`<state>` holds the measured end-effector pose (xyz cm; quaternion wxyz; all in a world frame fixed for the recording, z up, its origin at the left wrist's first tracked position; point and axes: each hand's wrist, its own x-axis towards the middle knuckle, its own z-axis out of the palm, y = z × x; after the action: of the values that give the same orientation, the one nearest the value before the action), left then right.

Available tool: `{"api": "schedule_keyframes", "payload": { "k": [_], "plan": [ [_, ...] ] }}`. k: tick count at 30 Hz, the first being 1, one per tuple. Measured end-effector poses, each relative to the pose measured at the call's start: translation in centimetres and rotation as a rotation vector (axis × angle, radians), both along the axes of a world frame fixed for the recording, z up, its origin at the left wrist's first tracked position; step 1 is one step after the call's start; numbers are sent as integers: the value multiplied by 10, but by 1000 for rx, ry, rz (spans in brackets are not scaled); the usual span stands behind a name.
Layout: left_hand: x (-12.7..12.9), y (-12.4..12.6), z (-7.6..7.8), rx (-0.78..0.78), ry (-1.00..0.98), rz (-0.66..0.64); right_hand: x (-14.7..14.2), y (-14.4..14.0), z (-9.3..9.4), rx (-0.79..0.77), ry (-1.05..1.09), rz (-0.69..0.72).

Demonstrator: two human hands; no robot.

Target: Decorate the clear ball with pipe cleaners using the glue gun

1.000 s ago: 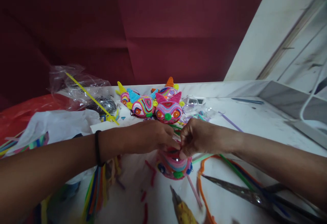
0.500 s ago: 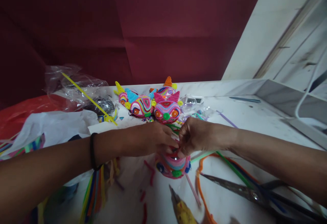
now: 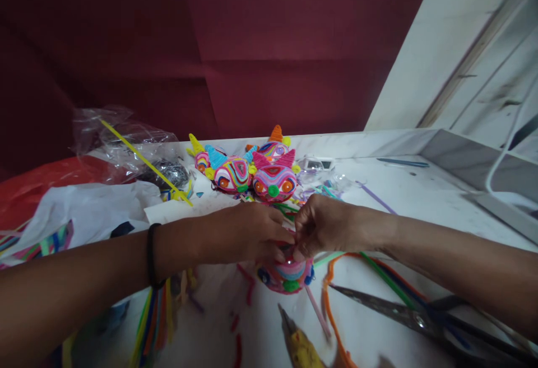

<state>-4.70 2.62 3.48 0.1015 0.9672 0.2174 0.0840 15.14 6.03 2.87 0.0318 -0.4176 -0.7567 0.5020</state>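
Note:
A small animal-head ornament (image 3: 286, 279), covered in pink, orange and blue pipe cleaners with a green nose, stands on the white table between my hands. My left hand (image 3: 263, 231) comes in from the left, its fingers bent onto the ornament's top. From the right, my right hand (image 3: 317, 227) pinches at the same top edge, thumb against forefinger. Both sets of fingertips nearly meet and hide whatever small part is between them. Just behind are finished-looking heads: a pink-eared one (image 3: 275, 180) and a blue-eared one (image 3: 231, 172).
Open-bladed scissors (image 3: 395, 309) lie at the right, near an orange pipe cleaner (image 3: 330, 312). A yellow-handled pointed tool (image 3: 300, 345) is at the front. Bundled pipe cleaners (image 3: 153, 323), white paper (image 3: 101, 205) and a clear plastic bag (image 3: 121, 138) occupy the left. A white device (image 3: 319, 164) sits behind.
Both hands stay at the top of the ornament, with only a slight shift of the left wrist and fingers. The ornament has not visibly moved.

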Motion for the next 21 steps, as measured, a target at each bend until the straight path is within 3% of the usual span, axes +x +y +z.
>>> {"api": "schedule_keyframes", "payload": {
  "k": [12, 14, 21],
  "plan": [
    [-2, -3, -2, 31, 28, 50, 12, -1, 1, -23, 71, 42],
    [-2, -3, -2, 40, 22, 45, 18, -2, 1, 70, 87, 49],
    [-2, -4, -2, 13, -1, 71, 38, -35, -9, 674, 160, 144]
  ]
}}
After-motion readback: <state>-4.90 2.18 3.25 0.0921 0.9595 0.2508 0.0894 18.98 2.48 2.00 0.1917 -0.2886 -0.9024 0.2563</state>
